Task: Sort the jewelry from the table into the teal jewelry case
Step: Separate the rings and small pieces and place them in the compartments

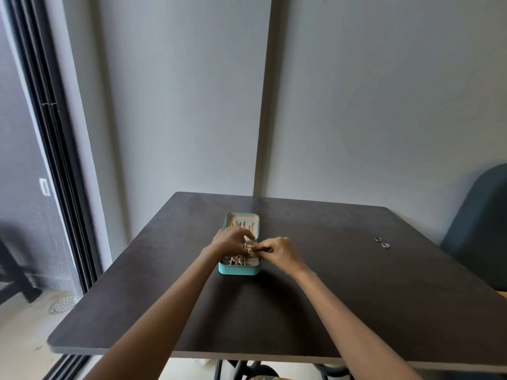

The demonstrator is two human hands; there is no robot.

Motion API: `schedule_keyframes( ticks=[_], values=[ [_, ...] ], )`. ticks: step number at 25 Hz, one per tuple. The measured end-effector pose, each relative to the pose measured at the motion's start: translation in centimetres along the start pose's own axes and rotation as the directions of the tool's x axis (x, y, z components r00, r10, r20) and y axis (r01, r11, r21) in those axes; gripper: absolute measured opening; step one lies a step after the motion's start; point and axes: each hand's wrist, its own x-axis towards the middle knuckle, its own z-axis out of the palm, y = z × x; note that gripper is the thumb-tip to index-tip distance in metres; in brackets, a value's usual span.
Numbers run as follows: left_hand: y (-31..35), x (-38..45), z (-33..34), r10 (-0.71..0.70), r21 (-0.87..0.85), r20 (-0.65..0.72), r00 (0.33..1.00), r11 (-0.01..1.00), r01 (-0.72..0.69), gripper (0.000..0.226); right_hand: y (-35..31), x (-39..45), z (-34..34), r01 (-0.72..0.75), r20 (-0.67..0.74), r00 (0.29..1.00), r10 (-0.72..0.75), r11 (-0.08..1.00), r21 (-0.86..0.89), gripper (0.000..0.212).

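Both sets of fingertips pinch a small gold-toned jewelry piece [250, 250] — left hand [230, 240] and right hand [279, 252] meeting over the open teal jewelry case [238, 270] mid dark table [329, 297]. Two silver rings [382, 242] sit well apart, far right.

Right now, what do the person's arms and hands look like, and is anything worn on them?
Both arms are bare up to the bottom edge of the picture: no sleeves show. The left hand and the right hand wear no gloves, and no watch or bracelet shows at either wrist. Any rings on the fingers are too small to tell.
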Motion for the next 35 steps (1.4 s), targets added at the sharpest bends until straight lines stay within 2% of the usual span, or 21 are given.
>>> schedule_keyframes(
  ticks=[4,9,12,19,28,33,35],
  values=[
    [0.1,0.5,-0.1,0.007,0.115,-0.012,1.0,0.993,-0.006,0.052,-0.3,0.1,-0.4,0.013,0.038,0.999,-0.011,0.998,-0.062,0.024],
    [0.2,0.6,0.0,0.017,0.17,-0.095,0.995,0.986,-0.001,0.049,-0.9,0.2,-0.2,0.11,0.118,0.99,-0.082,0.959,-0.26,0.024],
    [0.2,0.3,0.1,0.021,0.165,-0.124,0.992,0.986,0.0,0.048,-1.2,0.2,-0.1,0.098,0.093,0.993,-0.075,0.959,-0.267,0.021],
    [0.0,0.2,0.0,-0.008,0.137,-0.136,0.991,0.99,0.027,0.049,-1.6,0.1,0.1,0.138,0.136,0.986,-0.097,0.933,-0.332,0.02],
    [0.0,0.1,-0.1,-0.026,0.123,-0.137,0.99,0.992,0.043,0.046,-1.3,-1.1,1.6,0.049,-0.049,0.996,-0.071,0.936,-0.35,0.032],
    [0.2,0.1,-0.3,-0.031,0.105,-0.107,0.994,0.994,0.042,0.043,-1.5,-0.9,1.6,0.05,-0.057,0.996,-0.075,0.936,-0.347,0.032],
    [0.3,0.1,-0.6,-0.04,0.071,-0.09,0.995,0.996,0.046,0.041,-1.5,-0.9,1.6,0.018,-0.079,0.996,-0.042,0.961,-0.276,0.033]
  ],
)
